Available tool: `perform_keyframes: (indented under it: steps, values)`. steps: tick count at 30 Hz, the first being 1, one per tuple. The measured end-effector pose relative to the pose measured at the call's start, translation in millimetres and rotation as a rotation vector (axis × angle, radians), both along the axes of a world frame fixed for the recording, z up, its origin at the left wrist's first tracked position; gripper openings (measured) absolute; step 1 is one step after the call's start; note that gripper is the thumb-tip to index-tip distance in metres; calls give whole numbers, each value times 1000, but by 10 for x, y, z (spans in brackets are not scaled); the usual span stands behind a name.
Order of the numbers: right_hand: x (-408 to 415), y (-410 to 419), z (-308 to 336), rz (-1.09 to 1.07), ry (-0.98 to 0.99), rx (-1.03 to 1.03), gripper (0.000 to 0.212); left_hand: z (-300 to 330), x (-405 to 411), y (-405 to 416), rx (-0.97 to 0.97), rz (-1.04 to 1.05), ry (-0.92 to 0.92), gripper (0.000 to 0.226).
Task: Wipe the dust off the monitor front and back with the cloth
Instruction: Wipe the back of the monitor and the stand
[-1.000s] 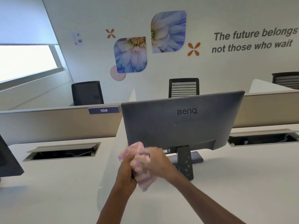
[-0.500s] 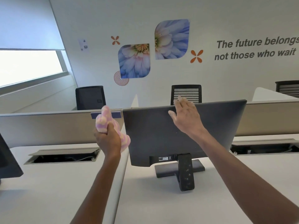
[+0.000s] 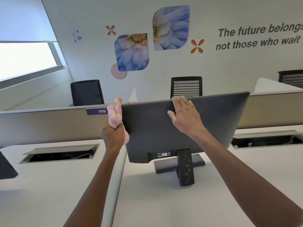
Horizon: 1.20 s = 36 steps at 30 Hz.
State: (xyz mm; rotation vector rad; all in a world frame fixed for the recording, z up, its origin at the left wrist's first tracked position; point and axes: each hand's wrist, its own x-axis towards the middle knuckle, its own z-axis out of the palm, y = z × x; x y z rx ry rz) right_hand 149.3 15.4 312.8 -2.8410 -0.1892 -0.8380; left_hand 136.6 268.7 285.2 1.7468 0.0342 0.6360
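White tabletop in an open office, flower wall art and low dividers behind. Left hand is fisted around a bunched pink-and-cream cloth, which sits right at the monitor's left edge, touching or just beside it, can't tell which. Right hand lies flat and open on the upper back panel, fingertips at the top rim.

Risks, as I read it:
- Stand looks narrow; a hard push from the cloth side could swivel or tip the screen if the right hand slackens.
- Wadded cloth gives a small contact patch, likely to leave streaks or missed strips.
- Reaching round to the front blind could drag grit across the screen.

Monitor: dark grey matte back faces the camera, upright, centre of the tabletop, against the divider. Front not visible. Pale specks on the stand, likely dust.
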Motion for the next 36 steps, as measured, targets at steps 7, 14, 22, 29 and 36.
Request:
perform_keyframes:
  steps: [7, 14, 22, 29, 36]
  values:
    - [15, 3, -31, 21, -37, 44, 55, -784, 49, -26, -12, 112, 311, 42]
    - [4, 16, -38, 20, -38, 63, 57, -1420, 133, -43, -37, 83, 492, 30]
    - [-2, 6, -49, 7, -43, 49, 62, -1888, 274, 28, -492, -53, 610, 26]
    - [5, -20, -62, -1, -68, 45, 64, -2074, 205, -108, -789, -194, 536, 34]
    - [-12, -7, -62, 7, -64, 52, 66, -2329, 223, -420, -1302, -338, 599, 61]
